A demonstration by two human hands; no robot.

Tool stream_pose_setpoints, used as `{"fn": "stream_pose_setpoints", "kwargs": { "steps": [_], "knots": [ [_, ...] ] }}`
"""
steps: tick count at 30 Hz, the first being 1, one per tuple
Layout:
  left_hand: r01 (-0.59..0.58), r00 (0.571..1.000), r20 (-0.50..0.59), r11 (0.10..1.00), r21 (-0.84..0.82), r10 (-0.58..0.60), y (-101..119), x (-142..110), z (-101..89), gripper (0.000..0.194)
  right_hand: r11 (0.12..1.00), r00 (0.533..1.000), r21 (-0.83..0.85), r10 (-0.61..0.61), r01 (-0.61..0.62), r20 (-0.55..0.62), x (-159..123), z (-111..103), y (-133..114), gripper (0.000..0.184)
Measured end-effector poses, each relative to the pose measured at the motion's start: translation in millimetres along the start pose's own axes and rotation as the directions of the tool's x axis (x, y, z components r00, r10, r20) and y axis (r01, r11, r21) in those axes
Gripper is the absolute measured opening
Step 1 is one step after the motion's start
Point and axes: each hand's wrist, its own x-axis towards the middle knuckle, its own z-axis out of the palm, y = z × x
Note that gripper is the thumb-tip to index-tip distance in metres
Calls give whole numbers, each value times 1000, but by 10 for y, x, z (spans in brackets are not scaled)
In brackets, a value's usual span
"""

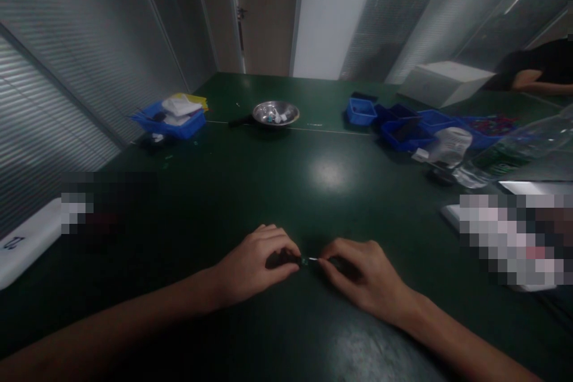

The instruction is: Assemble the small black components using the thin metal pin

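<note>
My left hand [255, 262] and my right hand [358, 277] rest on the dark green table [286, 191] near its front edge, fingertips almost meeting. Both are curled in a pinch around a tiny dark part with a light metallic tip [308, 260] held between them. The part is too small and dim to name. My forearms reach in from the bottom corners.
A metal bowl [275, 113] with small pieces sits mid-table at the back. Blue bins stand at the back left [172, 119] and back right [403, 125]. A plastic bottle [505, 155] lies at the right, a white box [443, 83] behind it. Another person's arm [537, 77] shows far right.
</note>
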Motion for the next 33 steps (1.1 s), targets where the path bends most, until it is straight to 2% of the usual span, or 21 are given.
{"fn": "stream_pose_setpoints", "kwargs": {
  "steps": [6, 10, 15, 17, 21, 25, 27, 29, 31, 33],
  "knots": [
    [4, 1000, 4, 1000, 19, -4, 29, 4, -7, 14, 984, 989, -173, -5, 30, 145, 1, -21, -4, 17],
    [-7, 1000, 15, 1000, 22, 6, 47, 9, -11, 13, 959, 990, -284, 61, -21, 131, 0, -90, 47, 22],
    [-53, 999, 3, 997, 50, 53, 32, -13, -21, 14, 971, 992, -210, 122, -113, 30, 7, -101, 86, 20],
    [-129, 992, 20, 988, 87, 128, 46, -34, -16, 16, 975, 989, -169, 146, -146, -9, 14, -77, 89, 21],
    [-326, 944, 132, 917, 229, 303, 123, -82, 39, 19, 974, 980, -113, 191, -196, -53, 32, -53, 93, 22],
    [-320, 946, 156, 887, 333, 283, 131, -73, 30, 22, 975, 978, -93, 199, -204, -56, 46, -77, 94, 25],
    [-272, 962, 127, 882, 385, 241, 41, -28, -82, 23, 975, 979, -88, 201, -204, -46, 47, -91, 93, 25],
    [-187, 982, 68, 870, 456, 175, -137, 29, -287, 25, 975, 979, -84, 203, -205, -36, 43, -100, 93, 24],
    [-56, 995, -45, 852, 520, 93, -403, 68, -570, 27, 975, 978, -83, 206, -208, -28, 35, -106, 96, 23],
    [105, 983, -186, 830, 548, -2, -728, 60, -895, 29, 975, 979, -84, 205, -206, -20, 26, -108, 100, 23]
  ]
}}
